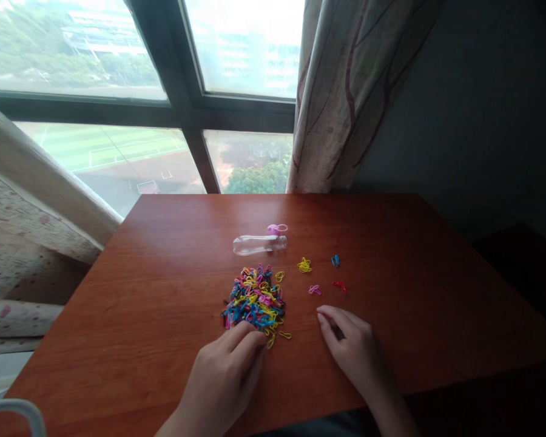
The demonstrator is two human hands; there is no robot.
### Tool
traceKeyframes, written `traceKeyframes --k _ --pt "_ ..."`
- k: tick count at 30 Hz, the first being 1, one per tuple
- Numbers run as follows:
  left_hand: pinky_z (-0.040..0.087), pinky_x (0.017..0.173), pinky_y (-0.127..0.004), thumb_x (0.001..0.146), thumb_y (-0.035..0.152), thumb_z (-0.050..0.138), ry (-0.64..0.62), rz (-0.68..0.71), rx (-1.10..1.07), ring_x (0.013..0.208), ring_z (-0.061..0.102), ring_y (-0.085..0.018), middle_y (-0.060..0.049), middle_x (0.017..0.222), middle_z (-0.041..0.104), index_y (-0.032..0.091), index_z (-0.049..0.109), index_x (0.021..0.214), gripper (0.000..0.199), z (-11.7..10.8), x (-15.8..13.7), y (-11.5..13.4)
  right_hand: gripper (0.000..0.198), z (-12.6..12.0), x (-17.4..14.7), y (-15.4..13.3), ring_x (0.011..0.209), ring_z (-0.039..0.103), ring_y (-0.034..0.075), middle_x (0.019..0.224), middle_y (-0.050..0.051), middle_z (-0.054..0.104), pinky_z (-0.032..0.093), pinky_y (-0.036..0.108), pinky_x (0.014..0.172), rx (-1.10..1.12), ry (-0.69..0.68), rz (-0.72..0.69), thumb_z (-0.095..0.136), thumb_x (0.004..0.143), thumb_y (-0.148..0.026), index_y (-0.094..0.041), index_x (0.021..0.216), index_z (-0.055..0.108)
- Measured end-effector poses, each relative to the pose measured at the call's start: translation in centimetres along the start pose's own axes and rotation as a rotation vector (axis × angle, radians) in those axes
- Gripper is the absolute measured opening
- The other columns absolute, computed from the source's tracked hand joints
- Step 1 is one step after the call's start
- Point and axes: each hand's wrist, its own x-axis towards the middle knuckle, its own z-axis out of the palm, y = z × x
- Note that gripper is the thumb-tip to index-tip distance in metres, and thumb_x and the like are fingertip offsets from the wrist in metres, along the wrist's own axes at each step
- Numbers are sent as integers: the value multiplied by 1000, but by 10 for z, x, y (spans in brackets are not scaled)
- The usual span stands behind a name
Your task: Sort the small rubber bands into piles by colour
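Your left hand (227, 373) is at the near edge of the mixed clip pile (253, 298), fingers bent to a narrow pinch; can't tell if a clip is in it (the fingertips are hidden). Your right hand (349, 343) rests over the table to the right, thumb and forefinger tips close together; no clip shows there, but can't rule one out.

Just beyond the right hand, four small groups lie apart from each other: pink clips (315, 290), red clips (341, 286), yellow clips (304, 265) and blue clips (337, 260). Yellow is the biggest. A loose yellow clip (279, 276) lies between the pile and the groups; a few more have strayed off the pile's near right edge.

Progress, my read: early. Colour groups are started but small; the bulk is unsorted in the pile.

Past the pile, a clear bottle (250, 245) lies on its side, mouth to the right, its pink cap (273, 230) off and just behind it.

Surface: reddish-brown wood table (164, 285), a bit glossy. Room: window (182, 109) behind, sports field (122, 147) outside, left curtain (31, 212), right curtain (332, 109), dim wall (473, 133) at right.
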Motion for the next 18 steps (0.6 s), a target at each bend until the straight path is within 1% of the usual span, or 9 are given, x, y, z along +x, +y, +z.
traceKeyframes --k 2,5,12,15,18 --pt "49 61 -22 95 18 44 -9 -19 -4 70 65 -14 -1 84 66 24 61 91 19 2 -9 -1 21 3 0 -7 74 70 18 88 5 74 55 27 71 8 -41 -22 48 96 -22 -22 95 69" --pt "51 62 -23 95 19 44 10 -45 11 71 66 -15 -2 85 67 24 62 91 19 7 -16 -2 20 8 -1 -16 74 69 18 86 5 73 53 27 71 21 -80 -41 48 97 -22 -22 95 68" --pt "52 64 -24 95 20 46 86 -62 26 72 68 -16 -2 87 69 24 62 94 17 9 -20 -2 19 14 -1 -31 72 66 18 81 4 71 49 27 69 38 -134 -60 49 96 -21 -22 93 67" --pt "52 65 -23 94 21 48 130 -101 21 74 68 -16 -2 88 69 24 63 95 15 7 -22 -3 18 16 0 -39 71 66 18 78 4 70 48 26 69 64 -150 -70 49 96 -21 -22 91 67" --pt "51 62 -22 94 21 49 146 -136 12 72 68 -15 -1 85 68 24 63 95 14 7 -25 -6 16 20 -1 -48 70 65 17 77 3 69 46 26 68 107 -164 -73 51 95 -21 -22 91 66"
